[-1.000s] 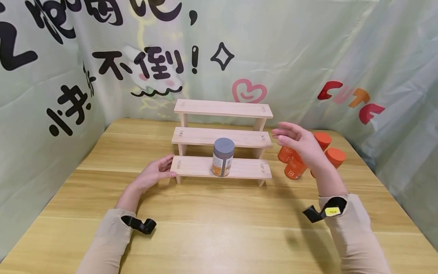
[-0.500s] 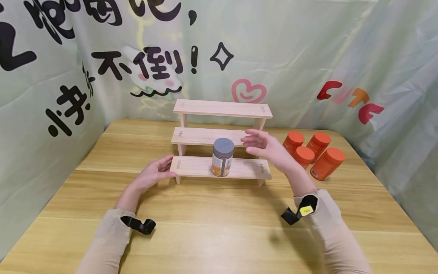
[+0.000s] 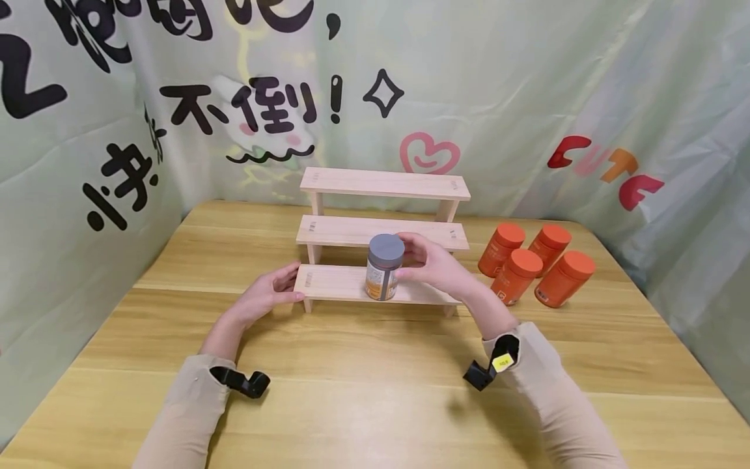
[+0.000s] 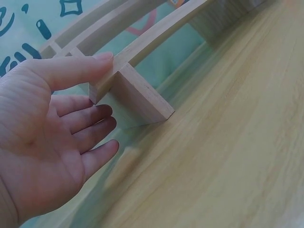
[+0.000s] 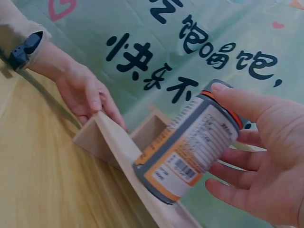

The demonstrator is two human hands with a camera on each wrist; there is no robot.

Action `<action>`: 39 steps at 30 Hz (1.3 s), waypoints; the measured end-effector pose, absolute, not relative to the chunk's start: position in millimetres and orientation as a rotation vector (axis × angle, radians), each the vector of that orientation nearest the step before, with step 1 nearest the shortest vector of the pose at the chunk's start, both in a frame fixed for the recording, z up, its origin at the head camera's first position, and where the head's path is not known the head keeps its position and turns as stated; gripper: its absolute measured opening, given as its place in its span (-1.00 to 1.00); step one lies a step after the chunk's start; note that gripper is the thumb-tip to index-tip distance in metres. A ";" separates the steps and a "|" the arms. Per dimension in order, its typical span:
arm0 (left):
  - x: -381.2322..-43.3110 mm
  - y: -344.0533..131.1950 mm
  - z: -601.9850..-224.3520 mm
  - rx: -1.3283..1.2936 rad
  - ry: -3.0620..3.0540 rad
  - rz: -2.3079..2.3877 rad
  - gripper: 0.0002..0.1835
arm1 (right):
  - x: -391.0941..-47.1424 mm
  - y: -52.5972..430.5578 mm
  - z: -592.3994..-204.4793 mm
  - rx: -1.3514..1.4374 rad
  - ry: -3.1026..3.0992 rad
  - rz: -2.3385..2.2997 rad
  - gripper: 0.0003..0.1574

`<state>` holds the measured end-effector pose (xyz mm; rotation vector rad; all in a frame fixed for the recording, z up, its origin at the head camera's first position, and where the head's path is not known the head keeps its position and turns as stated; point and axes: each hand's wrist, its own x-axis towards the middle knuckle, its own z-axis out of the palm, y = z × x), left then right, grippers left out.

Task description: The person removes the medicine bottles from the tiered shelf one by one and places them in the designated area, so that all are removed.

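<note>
A three-tier wooden display shelf (image 3: 334, 281) stands on the table. On its lowest step is an upright supplement bottle (image 3: 382, 273) with a grey lid and an orange-and-white label. My left hand (image 3: 266, 296) holds the left end of the lowest step, thumb on the plank's edge; in the left wrist view its other fingers (image 4: 95, 128) lie below the plank. My right hand (image 3: 436, 267) grips the bottle from the right. The right wrist view shows its thumb across the lid and its fingers partly hidden behind the bottle.
Several orange bottles (image 3: 561, 280) with orange lids stand grouped on the table right of the shelf. A printed cloth (image 3: 498, 98) hangs close behind the shelf and along both sides of the table (image 3: 351, 391).
My right hand has moved left from above the orange bottles to the grey-lidded bottle and now grips it. My left hand stays at the shelf's end; the bottle remains in place.
</note>
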<state>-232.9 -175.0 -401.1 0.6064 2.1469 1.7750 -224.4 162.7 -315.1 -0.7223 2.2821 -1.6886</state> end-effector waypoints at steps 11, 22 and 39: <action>-233.1 -173.1 -401.4 0.625 2.155 1.767 -0.16 | -221.2 149.7 -320.8 -0.674 2.414 -1.688 -0.25; -233.4 -173.0 -401.1 0.595 2.150 1.770 -0.15 | -222.3 147.5 -324.7 -0.738 2.541 -1.637 -0.26; -233.5 -173.5 -401.8 0.609 2.164 1.762 -0.17 | -210.8 177.3 -322.6 -0.712 2.620 -1.672 -0.29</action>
